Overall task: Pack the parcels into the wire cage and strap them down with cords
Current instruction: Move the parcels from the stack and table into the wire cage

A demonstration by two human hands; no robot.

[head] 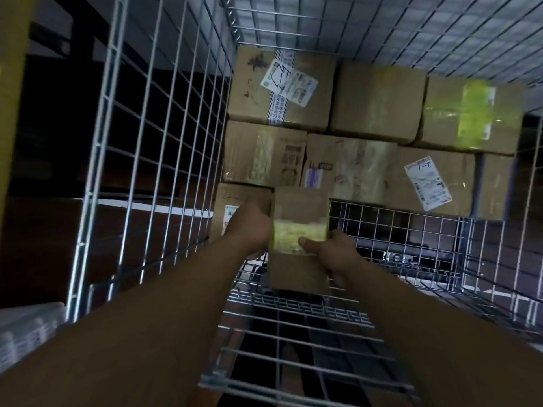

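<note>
I hold a small brown cardboard parcel (299,210) with a yellow tape band inside the wire cage (152,148). My left hand (249,227) grips its left side and my right hand (332,254) grips its right side, thumb on the tape. The parcel sits just in front of the middle row of boxes, beside a labelled parcel (232,207) at the cage's left wall. Several cardboard parcels fill the back of the cage in two rows, among them one with a white shipping label (282,86) and one with bright yellow tape (473,113). No cords show.
Bare wire floor (411,236) lies open to the right of the held parcel and toward me. The cage's left mesh wall stands close to my left arm. A box with a white label (429,183) sits in the middle row on the right.
</note>
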